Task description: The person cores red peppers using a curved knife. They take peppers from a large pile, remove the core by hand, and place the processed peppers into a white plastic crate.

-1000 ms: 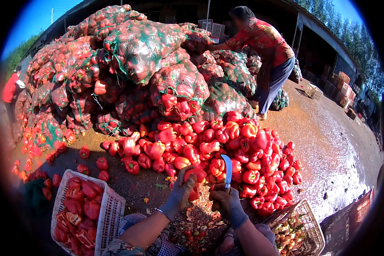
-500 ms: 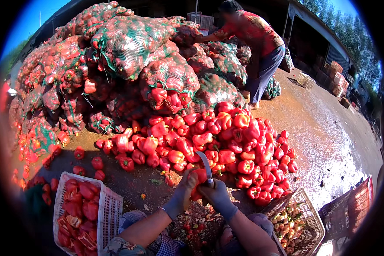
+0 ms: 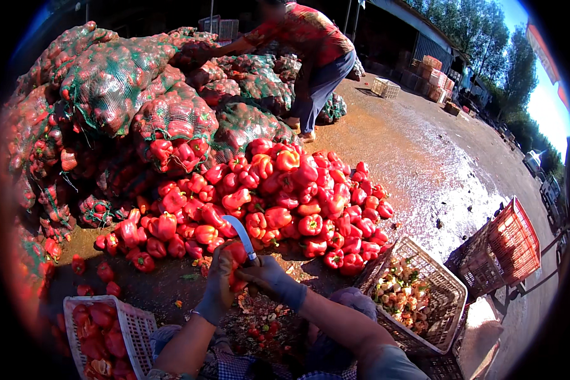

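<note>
My left hand [image 3: 218, 288], in a dark glove, grips a red bell pepper [image 3: 237, 258] low in the middle of the view. Beside it my gloved right hand [image 3: 273, 280] holds a small curved knife [image 3: 240, 236] with its blade pointing up, right against the pepper. Just beyond my hands a big loose heap of red peppers [image 3: 278, 202] lies on the ground.
Net sacks of peppers [image 3: 126, 95] are piled high at the back left. Another person [image 3: 310, 57] bends over them. A white crate of peppers [image 3: 137, 323] stands at lower left, a crate of cut scraps [image 3: 442, 288] at lower right, a red crate [image 3: 514, 244] beyond. Trimmings litter the wet ground.
My view has swung left and closer to the heap. Both hands stay together on the pepper, and the knife blade has tilted up above it.
</note>
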Demonstrator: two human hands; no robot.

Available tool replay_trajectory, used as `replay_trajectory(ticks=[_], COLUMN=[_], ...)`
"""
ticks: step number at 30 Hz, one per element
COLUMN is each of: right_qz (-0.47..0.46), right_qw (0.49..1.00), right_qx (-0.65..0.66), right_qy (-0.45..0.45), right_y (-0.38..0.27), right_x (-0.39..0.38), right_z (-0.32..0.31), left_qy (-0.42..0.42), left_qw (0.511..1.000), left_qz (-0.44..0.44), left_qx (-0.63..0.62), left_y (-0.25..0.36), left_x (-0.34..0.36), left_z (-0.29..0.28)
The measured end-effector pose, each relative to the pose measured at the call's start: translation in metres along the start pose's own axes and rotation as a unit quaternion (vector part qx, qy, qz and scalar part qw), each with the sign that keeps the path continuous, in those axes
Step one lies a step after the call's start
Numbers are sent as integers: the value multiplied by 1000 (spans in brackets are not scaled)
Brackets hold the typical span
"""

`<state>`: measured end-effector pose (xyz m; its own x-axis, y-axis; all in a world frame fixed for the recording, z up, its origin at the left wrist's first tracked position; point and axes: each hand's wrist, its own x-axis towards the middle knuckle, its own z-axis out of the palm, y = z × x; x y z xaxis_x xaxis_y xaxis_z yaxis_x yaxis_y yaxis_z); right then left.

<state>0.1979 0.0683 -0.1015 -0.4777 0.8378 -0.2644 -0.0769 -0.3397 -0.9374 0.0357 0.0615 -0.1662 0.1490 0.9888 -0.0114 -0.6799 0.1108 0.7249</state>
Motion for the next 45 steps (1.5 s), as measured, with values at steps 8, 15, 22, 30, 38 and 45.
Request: replay_trajectory(ticks=[8, 15, 22, 30, 38, 45], right_qz=[-3, -86, 193, 32, -232, -230], right_qw=[999, 961, 534, 554, 841, 919], right_qx=[-20, -75, -534, -424, -118, -160], right_qy=[41, 250, 626, 716, 473, 277], right_y=[-2, -45, 30, 49, -43, -34], right_x=[-14, -112, -371, -394, -203, -104], right_z=[-7, -61, -228, -267, -175, -80], left_qy=[34, 67, -65, -127, 51, 292], left_qw=[980, 996, 977, 982, 976, 928], left_qz=[80, 15, -10, 40, 204, 233], left_qx=[177, -48, -204, -132, -51, -4], left_y=[20, 36, 60, 67, 160, 126], left_x=[-16, -12, -15, -12, -63, -237], left_z=[61, 49, 91, 60, 11, -132])
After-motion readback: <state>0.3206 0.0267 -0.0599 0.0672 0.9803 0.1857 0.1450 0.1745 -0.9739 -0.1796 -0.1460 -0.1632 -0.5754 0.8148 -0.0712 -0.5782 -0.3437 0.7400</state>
